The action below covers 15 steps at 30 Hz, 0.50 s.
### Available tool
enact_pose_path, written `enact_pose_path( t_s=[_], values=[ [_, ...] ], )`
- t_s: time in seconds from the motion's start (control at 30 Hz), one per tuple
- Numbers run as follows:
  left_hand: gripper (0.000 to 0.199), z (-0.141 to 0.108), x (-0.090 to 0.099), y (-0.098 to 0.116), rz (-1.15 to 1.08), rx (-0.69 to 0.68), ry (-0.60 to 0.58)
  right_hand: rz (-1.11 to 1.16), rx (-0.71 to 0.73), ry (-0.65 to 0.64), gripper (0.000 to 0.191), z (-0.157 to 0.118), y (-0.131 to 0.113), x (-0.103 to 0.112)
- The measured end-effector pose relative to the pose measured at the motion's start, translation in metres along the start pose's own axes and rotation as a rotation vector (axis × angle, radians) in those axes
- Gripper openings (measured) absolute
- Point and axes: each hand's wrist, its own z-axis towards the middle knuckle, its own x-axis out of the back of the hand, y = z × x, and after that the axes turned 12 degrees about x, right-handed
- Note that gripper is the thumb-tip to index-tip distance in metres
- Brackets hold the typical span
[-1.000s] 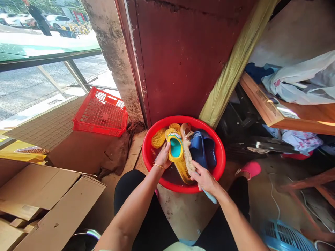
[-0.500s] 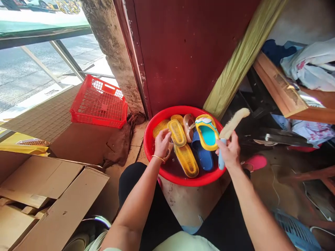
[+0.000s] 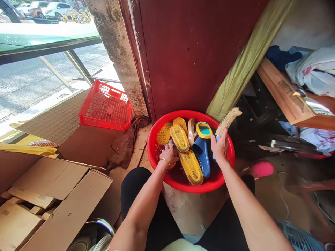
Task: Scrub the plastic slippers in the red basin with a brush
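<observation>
In a red basin (image 3: 192, 188) of dark water lie several slippers. My left hand (image 3: 169, 155) dips into the left side, fingers apart and reaching down beside a yellow slipper sole (image 3: 179, 138); its fingertips are partly hidden. My right hand (image 3: 220, 145) is closed around the blue handle of a scrub brush (image 3: 229, 119), its pale bristles pointing up. Just left of that hand sits a yellow clog with a turquoise inside (image 3: 204, 130), partly sunk. Between my hands are a blue slipper (image 3: 202, 155), another yellow sole (image 3: 192, 168) and a beige slipper (image 3: 191, 130).
A red plastic crate (image 3: 106, 109) stands at the left near a brown cloth (image 3: 121, 148). Cardboard boxes (image 3: 49, 174) fill the lower left. Behind the basin is a dark red door (image 3: 188, 55) with a yellow-green curtain (image 3: 235, 73). A wooden shelf (image 3: 288, 92) juts in at right.
My left hand has gone lower into the basin, covering the tan slipper there. The yellow clog has dropped lower into the basin by my right hand, which keeps the brush. The view has shifted slightly.
</observation>
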Motion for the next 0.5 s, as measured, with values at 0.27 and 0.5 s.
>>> enact_pose_path(
  t_s=[0.27, 0.5],
  values=[
    [0.094, -0.036, 0.031, 0.000, 0.059, -0.089, 0.128, -0.021, 0.354, -0.429, 0.077, -0.026, -0.079, -0.042],
    [0.091, -0.042, 0.040, -0.032, -0.215, -0.223, 0.115, 0.022, -0.068, -0.453, 0.077, -0.011, -0.061, -0.064]
  ],
)
